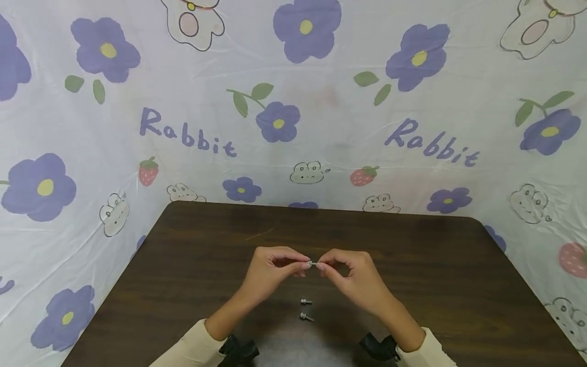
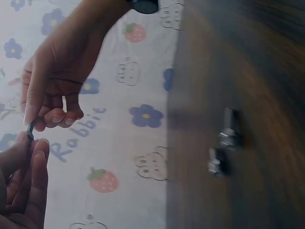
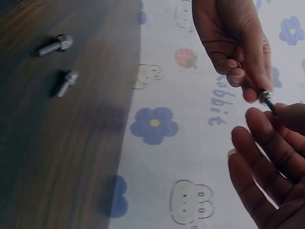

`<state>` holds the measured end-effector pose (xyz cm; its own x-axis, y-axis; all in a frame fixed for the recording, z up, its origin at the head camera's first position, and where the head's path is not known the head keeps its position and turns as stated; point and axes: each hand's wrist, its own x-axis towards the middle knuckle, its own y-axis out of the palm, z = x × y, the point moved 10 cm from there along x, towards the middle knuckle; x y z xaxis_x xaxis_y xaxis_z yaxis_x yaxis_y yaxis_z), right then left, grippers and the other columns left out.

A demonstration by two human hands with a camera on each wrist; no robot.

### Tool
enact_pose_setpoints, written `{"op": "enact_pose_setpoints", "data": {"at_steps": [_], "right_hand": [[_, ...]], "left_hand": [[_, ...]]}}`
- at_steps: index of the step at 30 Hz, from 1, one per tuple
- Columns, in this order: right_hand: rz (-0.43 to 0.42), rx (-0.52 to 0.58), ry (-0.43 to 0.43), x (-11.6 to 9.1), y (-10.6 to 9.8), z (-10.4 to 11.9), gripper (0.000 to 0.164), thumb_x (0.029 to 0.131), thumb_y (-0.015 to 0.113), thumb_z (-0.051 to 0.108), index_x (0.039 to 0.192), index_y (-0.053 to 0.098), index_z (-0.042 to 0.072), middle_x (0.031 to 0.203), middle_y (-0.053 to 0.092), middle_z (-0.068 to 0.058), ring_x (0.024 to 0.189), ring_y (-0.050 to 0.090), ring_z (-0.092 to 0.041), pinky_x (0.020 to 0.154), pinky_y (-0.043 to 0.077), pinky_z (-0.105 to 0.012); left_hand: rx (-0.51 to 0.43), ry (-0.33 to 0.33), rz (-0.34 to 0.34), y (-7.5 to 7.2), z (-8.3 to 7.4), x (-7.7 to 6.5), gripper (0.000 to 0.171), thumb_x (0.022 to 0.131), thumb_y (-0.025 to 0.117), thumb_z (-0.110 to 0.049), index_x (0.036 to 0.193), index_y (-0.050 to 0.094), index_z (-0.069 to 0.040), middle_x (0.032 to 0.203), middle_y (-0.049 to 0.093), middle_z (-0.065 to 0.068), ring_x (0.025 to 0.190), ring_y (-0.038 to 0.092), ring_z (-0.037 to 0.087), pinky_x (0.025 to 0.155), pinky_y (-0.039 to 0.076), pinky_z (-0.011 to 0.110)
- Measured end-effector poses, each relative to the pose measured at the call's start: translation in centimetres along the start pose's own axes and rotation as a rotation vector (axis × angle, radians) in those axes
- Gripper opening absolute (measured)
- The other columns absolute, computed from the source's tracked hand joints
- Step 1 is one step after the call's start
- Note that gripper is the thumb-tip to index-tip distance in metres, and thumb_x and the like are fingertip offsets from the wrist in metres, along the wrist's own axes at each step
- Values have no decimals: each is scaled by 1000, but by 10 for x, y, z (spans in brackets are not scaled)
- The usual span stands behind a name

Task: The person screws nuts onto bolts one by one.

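A small metal bolt (image 1: 313, 263) is held level between both hands above the table. My left hand (image 1: 270, 270) pinches its thicker head end between thumb and forefinger. From the other side, my right hand (image 1: 357, 278) pinches the tip of the shank with thumb and forefinger, its other fingers (image 3: 252, 176) loosely spread. In the right wrist view the bolt's dark shank (image 3: 269, 102) shows between the two sets of fingertips. Nearer the body, two more bolts, one (image 1: 305, 302) behind the other (image 1: 306, 317), lie on the table below the hands.
The dark wood-grain table (image 1: 183, 265) has its far edge beyond the hands. A white cloth (image 1: 330, 127) printed with flowers and rabbits hangs behind and at both sides. Black straps with camera mounts (image 1: 240, 351) sit at the wrists.
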<state>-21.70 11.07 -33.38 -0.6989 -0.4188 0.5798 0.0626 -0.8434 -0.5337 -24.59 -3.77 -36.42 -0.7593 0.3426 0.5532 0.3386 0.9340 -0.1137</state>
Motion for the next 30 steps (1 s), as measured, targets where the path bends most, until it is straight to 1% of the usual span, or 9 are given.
{"op": "enact_pose_setpoints", "data": {"at_steps": [4,6,11,14,17,21,24,30], "right_hand": [[74,-24,59,-3,8,-14,6,95,73,11,92,75,16,82,73,5,69,68,-15,60,58,-27],[113,-40,79,-5,13,-21,4,95,73,13,92,75,14,83,73,4,71,69,-12,63,59,-26],[176,-139,92,-9,24,-31,4,94,75,17,92,76,13,81,72,9,71,64,-2,65,58,-27],[206,-204,95,-11,29,-37,7,94,75,19,92,76,13,80,72,9,70,63,1,64,57,-26],[226,-255,104,-10,34,-43,9,94,76,21,91,76,13,80,72,9,69,63,2,63,55,-24],[255,-316,115,-9,39,-52,5,91,79,18,87,77,16,79,71,12,68,61,3,61,52,-21],[291,-342,132,-9,46,-58,5,88,81,14,86,77,17,76,71,12,64,59,3,58,50,-21],[390,-355,193,-16,62,-71,7,86,82,13,82,77,16,72,68,11,60,54,3,54,46,-21]], "left_hand": [[35,-46,50,3,15,-1,9,89,76,-2,97,79,-1,90,77,11,72,75,22,66,63,37],[60,-58,65,3,20,-3,9,88,77,-2,97,79,-1,90,77,11,72,75,21,66,63,36],[151,-81,102,3,35,-8,9,86,80,-8,95,81,-6,89,77,5,73,74,16,64,62,35],[206,-91,130,4,46,-9,9,85,82,-11,95,81,-10,90,77,0,75,73,13,67,62,33],[250,-102,158,5,57,-9,9,85,82,-12,94,81,-13,90,77,-2,78,73,9,70,62,30],[294,-126,200,8,69,-8,10,84,84,-10,93,81,-12,89,77,-2,78,72,7,69,61,26],[332,-151,231,11,78,-9,11,82,85,-8,92,81,-10,88,77,-3,78,71,5,68,60,24],[418,-186,314,20,94,-16,8,82,85,-8,88,82,-11,86,77,-5,78,69,1,68,57,21]]}}
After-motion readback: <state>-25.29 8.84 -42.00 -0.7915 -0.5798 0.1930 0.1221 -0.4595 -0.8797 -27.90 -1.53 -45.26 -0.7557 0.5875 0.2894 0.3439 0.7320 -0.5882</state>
